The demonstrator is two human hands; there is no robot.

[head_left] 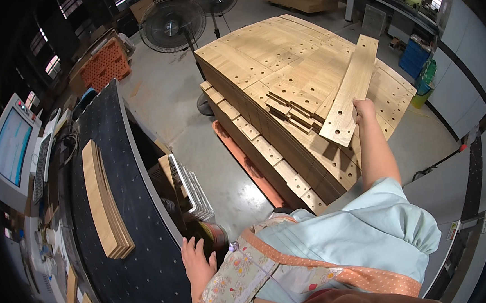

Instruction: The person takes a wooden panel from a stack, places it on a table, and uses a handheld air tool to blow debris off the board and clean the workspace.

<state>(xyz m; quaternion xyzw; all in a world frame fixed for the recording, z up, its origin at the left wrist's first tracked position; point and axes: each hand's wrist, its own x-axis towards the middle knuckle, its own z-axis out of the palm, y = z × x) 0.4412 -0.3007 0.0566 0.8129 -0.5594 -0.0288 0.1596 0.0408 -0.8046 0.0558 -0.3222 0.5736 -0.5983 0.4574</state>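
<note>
My right hand (365, 112) grips the side of a long pale wooden board (353, 87) with drilled holes, tilted over a large stack of similar boards (264, 51). Several narrower pieces (292, 112) with dark edges lie on the stack beside it. My left hand (198, 261) is at the near edge of the black table (150, 282), its fingers apart and nothing in them. On that table rests a small bundle of wooden boards (105, 206), laid lengthwise.
The stack rests on an orange pallet (244, 162). White baskets (192, 189) and a round can (210, 235) stand beside the black table. At the left is a monitor (10, 146) with a keyboard (42, 165). Beyond are a standing fan (172, 26) and grey cabinets (464, 178) at right.
</note>
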